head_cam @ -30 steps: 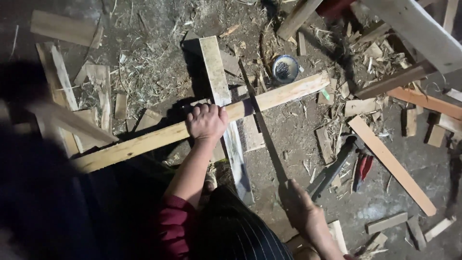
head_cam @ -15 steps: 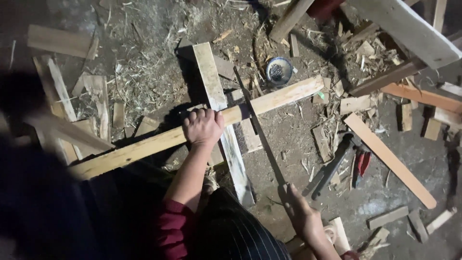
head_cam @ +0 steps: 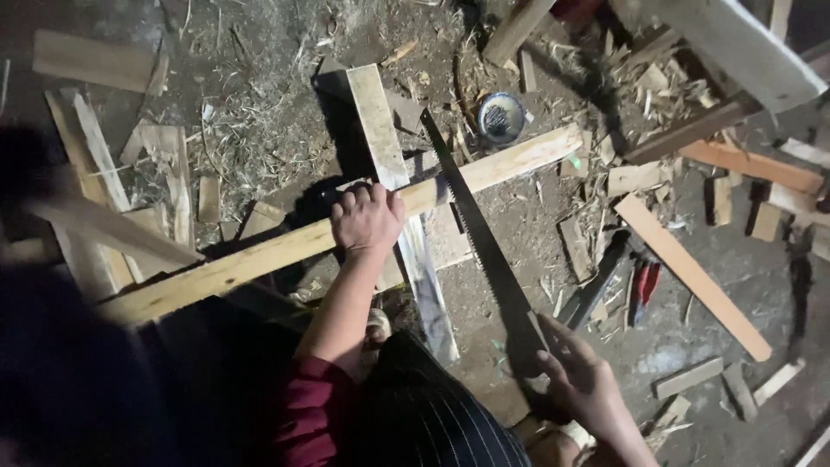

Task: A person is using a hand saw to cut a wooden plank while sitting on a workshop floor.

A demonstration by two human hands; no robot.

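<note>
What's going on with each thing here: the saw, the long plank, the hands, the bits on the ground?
Left hand: pressed flat on the long plank, fingers curled over its edge.
Right hand: closed round the saw's handle.
Handsaw: blade laid across the long plank, teeth on the wood.
Long plank: lying across a pale board, uncut through.
Pale board: flat underneath, as a support.
Small round tin: upright, open.
Red-handled pliers: lying on the ground, untouched.

Left hand (head_cam: 367, 220) presses on long plank (head_cam: 259, 264); right hand (head_cam: 584, 380) grips handsaw (head_cam: 480, 238), blade across the plank.
</note>
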